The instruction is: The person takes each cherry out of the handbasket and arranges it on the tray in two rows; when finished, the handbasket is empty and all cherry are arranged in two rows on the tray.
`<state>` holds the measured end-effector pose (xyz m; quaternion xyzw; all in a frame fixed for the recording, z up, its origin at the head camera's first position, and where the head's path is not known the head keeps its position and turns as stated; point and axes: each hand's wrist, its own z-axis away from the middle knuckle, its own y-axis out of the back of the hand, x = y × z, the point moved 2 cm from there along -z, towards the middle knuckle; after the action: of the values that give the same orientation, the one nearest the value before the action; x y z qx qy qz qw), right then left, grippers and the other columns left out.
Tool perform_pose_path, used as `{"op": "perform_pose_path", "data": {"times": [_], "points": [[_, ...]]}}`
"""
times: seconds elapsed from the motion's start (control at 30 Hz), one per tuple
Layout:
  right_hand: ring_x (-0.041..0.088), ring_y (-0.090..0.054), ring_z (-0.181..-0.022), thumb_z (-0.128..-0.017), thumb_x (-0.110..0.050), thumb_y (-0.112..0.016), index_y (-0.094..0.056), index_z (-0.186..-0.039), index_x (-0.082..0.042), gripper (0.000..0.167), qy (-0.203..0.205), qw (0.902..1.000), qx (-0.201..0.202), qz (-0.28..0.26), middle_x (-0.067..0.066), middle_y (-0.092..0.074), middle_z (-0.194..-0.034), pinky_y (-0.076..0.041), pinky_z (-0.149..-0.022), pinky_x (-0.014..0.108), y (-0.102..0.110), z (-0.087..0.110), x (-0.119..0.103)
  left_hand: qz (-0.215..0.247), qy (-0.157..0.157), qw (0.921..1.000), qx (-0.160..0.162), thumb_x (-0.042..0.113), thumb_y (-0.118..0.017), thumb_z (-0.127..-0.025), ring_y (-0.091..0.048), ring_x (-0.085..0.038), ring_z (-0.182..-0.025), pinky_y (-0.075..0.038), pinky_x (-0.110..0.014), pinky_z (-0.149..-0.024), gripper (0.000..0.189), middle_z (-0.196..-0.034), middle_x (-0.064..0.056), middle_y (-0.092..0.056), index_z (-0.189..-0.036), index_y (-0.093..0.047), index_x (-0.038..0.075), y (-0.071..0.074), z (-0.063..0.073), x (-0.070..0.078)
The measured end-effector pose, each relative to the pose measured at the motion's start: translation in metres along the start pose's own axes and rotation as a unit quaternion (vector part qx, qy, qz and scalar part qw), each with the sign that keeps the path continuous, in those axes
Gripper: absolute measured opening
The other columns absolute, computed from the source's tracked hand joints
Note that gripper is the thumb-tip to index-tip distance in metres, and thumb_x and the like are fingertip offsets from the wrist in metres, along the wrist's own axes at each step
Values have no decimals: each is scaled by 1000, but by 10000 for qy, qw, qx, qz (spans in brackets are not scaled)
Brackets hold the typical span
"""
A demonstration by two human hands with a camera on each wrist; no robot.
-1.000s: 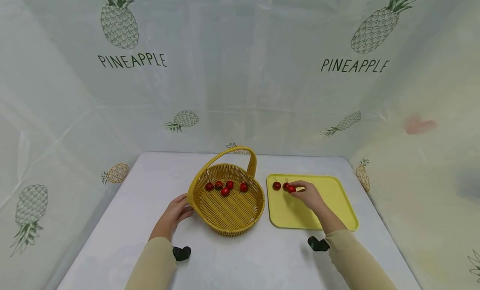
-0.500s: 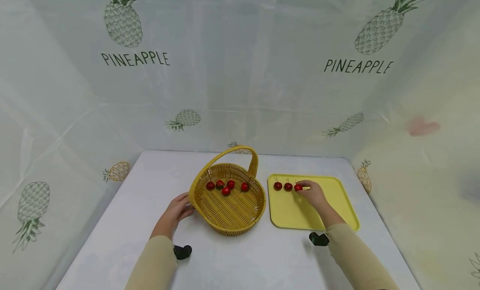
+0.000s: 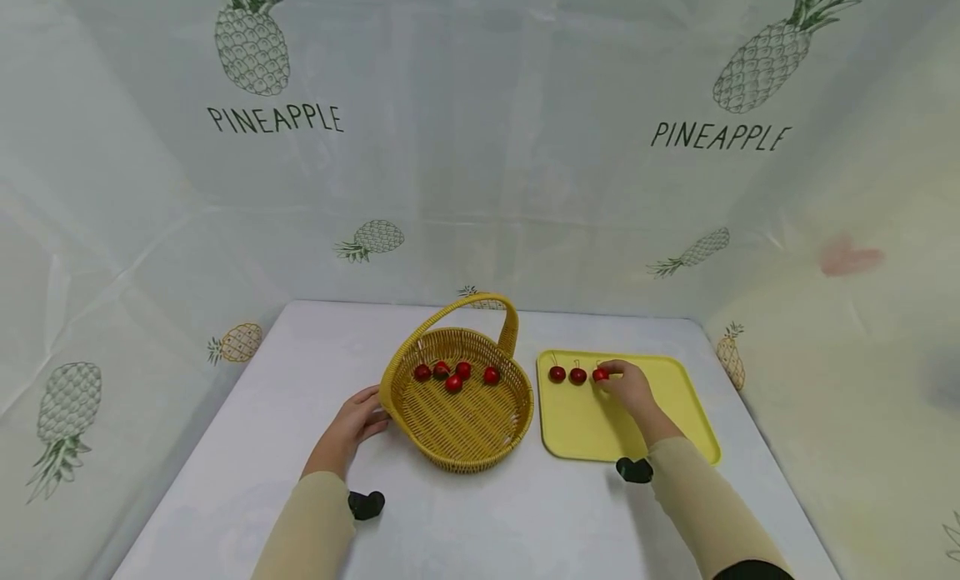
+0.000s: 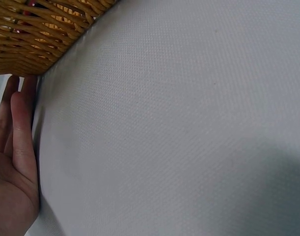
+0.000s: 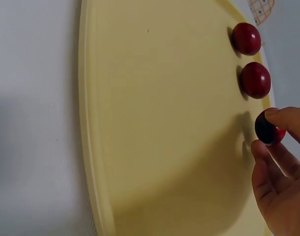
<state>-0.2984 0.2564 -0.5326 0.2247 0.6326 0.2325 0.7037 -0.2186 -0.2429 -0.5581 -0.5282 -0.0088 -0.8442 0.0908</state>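
Note:
On the yellow tray (image 3: 573,434), my right hand (image 3: 628,390) pinches a red cherry (image 3: 599,374) between thumb and fingers, low over the far side. In the right wrist view this cherry (image 5: 265,129) shows a dark patch, with the thumb on top. Two more cherries (image 3: 567,375) with thin stems lie to its left, forming a row with it. My left hand (image 3: 351,422) touches the left side of a yellow woven basket (image 3: 465,438). Its fingers (image 4: 23,132) reach straight toward the basket's lower wall in the left wrist view.
Several cherries (image 3: 453,383) sit toward the back inside the basket. A tall arched handle (image 3: 508,330) rises over it. Basket and tray stand side by side on a white table (image 3: 480,530), with a pineapple-print sheet (image 3: 480,147) behind.
My right hand has moved slightly right with the cherry, from in front of the second tray cherry to the end of the row. The left hand stays at the basket.

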Motion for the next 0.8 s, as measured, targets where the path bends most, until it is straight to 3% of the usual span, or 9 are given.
{"op": "perform_pose_path", "data": {"times": [0.3, 0.6, 0.8], "points": [[41, -48, -114, -88, -3, -69, -60, -120, 9, 35, 90, 10000, -15, 25, 29, -54, -128, -43, -90, 49, 0, -5, 3, 50, 60, 10000, 29, 33, -70, -91, -67, -15, -89, -53, -33, -80, 61, -108, -3, -68, -141, -50, 5, 0, 0, 0], [37, -52, -105, -89, -3, -67, -60, -121, 9, 34, 21, 10000, -12, -54, 28, -55, -126, -46, -83, 42, -3, -6, 4, 68, 19, 10000, 14, 33, -70, -91, -66, -15, -89, -53, -32, -80, 59, -106, -2, -69, -140, -51, 5, 0, -1, -1], [40, -52, -108, -90, -4, -67, -59, -123, 9, 36, 11, 10000, -28, -9, 29, -55, -125, -45, -88, 48, -3, -6, 6, 28, 23, 10000, 50, 32, -70, -91, -67, -15, -88, -53, -33, -80, 58, -105, -2, -69, -139, -52, 5, -1, -1, -1]]}}
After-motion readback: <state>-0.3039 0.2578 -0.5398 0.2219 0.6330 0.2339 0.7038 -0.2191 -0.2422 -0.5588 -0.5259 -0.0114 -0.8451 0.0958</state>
